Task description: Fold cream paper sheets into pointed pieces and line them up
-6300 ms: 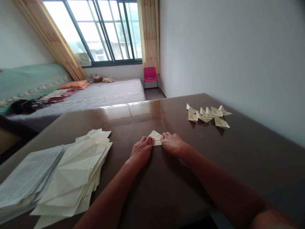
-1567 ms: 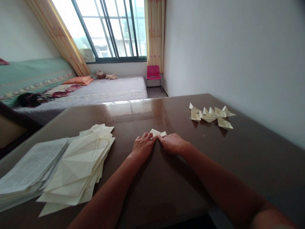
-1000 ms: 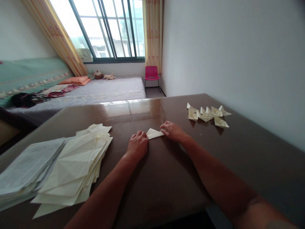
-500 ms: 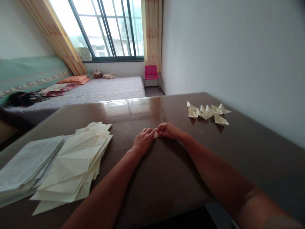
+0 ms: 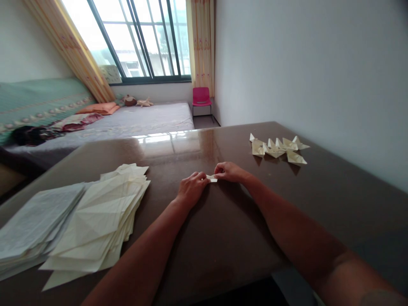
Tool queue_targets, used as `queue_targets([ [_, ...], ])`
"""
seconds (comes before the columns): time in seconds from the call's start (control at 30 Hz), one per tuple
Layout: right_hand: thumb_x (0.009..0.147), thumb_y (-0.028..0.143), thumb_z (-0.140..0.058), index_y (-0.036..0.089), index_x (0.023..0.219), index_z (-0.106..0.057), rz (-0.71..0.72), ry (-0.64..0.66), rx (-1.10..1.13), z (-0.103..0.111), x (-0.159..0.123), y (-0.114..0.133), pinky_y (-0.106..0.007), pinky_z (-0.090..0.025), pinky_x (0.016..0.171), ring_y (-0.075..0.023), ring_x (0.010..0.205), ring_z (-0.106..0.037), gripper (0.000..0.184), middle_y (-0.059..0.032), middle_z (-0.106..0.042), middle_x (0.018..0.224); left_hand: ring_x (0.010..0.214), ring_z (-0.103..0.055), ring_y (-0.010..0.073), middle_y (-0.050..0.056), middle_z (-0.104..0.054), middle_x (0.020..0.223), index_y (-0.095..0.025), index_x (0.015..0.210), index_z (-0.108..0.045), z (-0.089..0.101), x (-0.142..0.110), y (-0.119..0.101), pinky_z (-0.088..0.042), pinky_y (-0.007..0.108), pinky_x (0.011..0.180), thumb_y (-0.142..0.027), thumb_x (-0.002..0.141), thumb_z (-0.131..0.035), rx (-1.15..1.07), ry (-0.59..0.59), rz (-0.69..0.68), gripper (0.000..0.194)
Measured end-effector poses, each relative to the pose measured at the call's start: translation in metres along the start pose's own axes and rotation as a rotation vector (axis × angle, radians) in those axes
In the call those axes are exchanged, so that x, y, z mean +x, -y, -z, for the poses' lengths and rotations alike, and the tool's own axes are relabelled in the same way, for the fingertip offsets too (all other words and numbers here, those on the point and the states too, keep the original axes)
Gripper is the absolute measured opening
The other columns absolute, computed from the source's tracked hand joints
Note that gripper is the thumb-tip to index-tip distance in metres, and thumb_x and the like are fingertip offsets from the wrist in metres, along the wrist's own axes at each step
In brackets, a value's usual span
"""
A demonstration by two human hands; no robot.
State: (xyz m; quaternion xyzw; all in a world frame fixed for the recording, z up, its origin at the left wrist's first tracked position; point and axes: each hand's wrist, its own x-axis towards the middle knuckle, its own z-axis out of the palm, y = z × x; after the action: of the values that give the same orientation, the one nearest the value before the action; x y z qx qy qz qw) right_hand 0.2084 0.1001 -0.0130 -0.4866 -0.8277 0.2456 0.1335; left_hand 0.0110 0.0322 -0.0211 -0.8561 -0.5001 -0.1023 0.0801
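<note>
A small folded piece of cream paper (image 5: pixel 212 179) is held between my two hands, low over the middle of the brown table (image 5: pixel 219 238). My left hand (image 5: pixel 193 186) pinches its left end, fingers closed. At its right end the fingers of my right hand (image 5: pixel 232 172) are closed on it too. Part of the paper is hidden by the fingertips. Several folded paper boats (image 5: pixel 276 148) stand in a group beyond my right hand. Left of my left arm lies a loose stack of creased cream paper sheets (image 5: pixel 102 212).
A pile of greyish printed sheets (image 5: pixel 38 214) lies at the table's left edge, against the cream stack. Past the table are a bed (image 5: pixel 153 119), a pink chair (image 5: pixel 202 97) and a window (image 5: pixel 143 38). A white wall (image 5: pixel 312 76) runs along the right side.
My hands have moved slightly apart, the right one a little to the right. More of the folded paper now shows between them. The stacks and the paper boats have stayed in place.
</note>
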Motion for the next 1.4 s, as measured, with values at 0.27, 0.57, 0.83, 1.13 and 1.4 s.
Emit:
queue_targets([
  [0.27, 0.075, 0.033, -0.065, 0.018, 0.084, -0.073, 0.037, -0.029, -0.022, -0.001, 0.001, 0.005, -0.019, -0.039, 0.058, -0.0127, 0.069, -0.062, 0.019, -0.0011, -0.071, 0.077, 0.096, -0.053, 0.0169, 0.0, -0.063, 0.098, -0.033, 0.102, -0.065, 0.002, 0.0, 0.0, -0.04, 0.025, 0.062, -0.032, 0.093, -0.045, 0.003, 0.006, 0.0, 0.022],
  [0.57, 0.074, 0.026, -0.064, 0.026, 0.094, -0.075, 0.248, 0.129, -0.214, 0.014, -0.011, 0.008, -0.02, -0.041, 0.069, -0.0149, 0.079, -0.063, 0.023, -0.0023, -0.071, 0.095, 0.097, -0.053, 0.0176, 0.001, -0.062, 0.099, -0.032, 0.103, -0.063, 0.0, 0.002, 0.0, -0.042, 0.025, 0.068, -0.034, 0.094, -0.041, -0.027, 0.029, 0.047, 0.023],
  [0.83, 0.084, 0.029, -0.055, 0.022, 0.091, -0.069, 0.039, -0.017, -0.197, -0.003, -0.002, 0.011, -0.022, -0.039, 0.066, -0.015, 0.08, -0.062, 0.018, -0.003, -0.071, 0.089, 0.097, -0.053, 0.0168, 0.001, -0.058, 0.106, -0.028, 0.104, -0.058, 0.003, 0.002, -0.001, -0.043, 0.024, 0.067, -0.032, 0.094, -0.041, -0.037, 0.012, 0.063, 0.02],
  [1.13, 0.08, 0.026, -0.06, 0.021, 0.087, -0.064, 0.009, -0.096, -0.263, -0.009, -0.003, 0.016, -0.023, -0.04, 0.067, -0.0152, 0.079, -0.061, 0.01, -0.0035, -0.069, 0.088, 0.107, -0.048, 0.0187, -0.004, -0.055, 0.128, -0.036, 0.121, -0.054, -0.003, 0.003, 0.005, -0.046, 0.028, 0.076, -0.029, 0.095, -0.039, -0.079, 0.03, 0.022, 0.031],
  [1.4, 0.08, 0.035, -0.062, 0.026, 0.089, -0.069, -0.022, -0.064, -0.287, -0.002, -0.009, 0.023, -0.023, -0.042, 0.069, -0.0175, 0.086, -0.064, 0.015, -0.0018, -0.072, 0.093, 0.107, -0.045, 0.0213, 0.001, -0.054, 0.126, -0.035, 0.129, -0.047, -0.003, 0.009, 0.005, -0.045, 0.031, 0.081, -0.028, 0.094, -0.038, -0.055, 0.07, 0.004, 0.036],
])
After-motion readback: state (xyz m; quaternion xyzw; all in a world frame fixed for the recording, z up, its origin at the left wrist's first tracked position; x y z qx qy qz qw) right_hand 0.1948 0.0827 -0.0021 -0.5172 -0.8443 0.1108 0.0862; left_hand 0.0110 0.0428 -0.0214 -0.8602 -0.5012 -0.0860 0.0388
